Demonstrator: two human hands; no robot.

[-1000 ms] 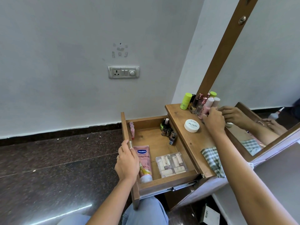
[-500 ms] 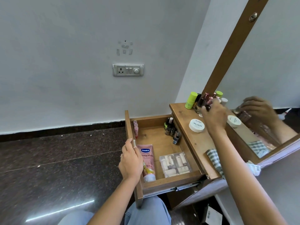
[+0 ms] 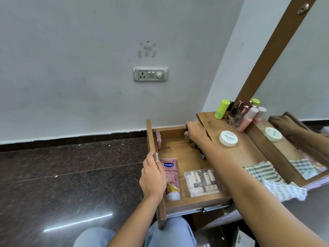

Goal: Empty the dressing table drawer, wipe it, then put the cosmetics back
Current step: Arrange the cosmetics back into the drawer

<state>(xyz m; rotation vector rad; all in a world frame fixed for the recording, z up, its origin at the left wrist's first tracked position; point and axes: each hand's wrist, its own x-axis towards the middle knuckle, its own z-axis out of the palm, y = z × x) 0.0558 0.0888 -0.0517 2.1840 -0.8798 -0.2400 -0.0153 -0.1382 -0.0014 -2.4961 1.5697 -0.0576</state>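
Observation:
The wooden drawer [image 3: 179,150] is pulled out of the dressing table [image 3: 249,152]. It holds a pink Vaseline tube [image 3: 171,179], a clear case of small tubes [image 3: 203,182], small pink tubes [image 3: 158,139] along the front panel, and nail polish bottles [image 3: 202,155] partly hidden under my right arm. My left hand [image 3: 153,177] grips the drawer's front panel. In the drawer's far corner, my right hand [image 3: 195,133] has its fingers curled round a small dark nail polish bottle.
On the table top stand a green stick [image 3: 221,109], several nail polish bottles [image 3: 235,114], a pink bottle [image 3: 246,120] and a white jar [image 3: 228,138]. A checked cloth [image 3: 265,172] hangs over the near edge. The mirror [image 3: 293,86] rises behind. My knees [image 3: 169,232] are below the drawer.
My right hand left the cluster of bottles on the table top and came down into the drawer's far corner with a small bottle. My left hand stayed on the drawer front.

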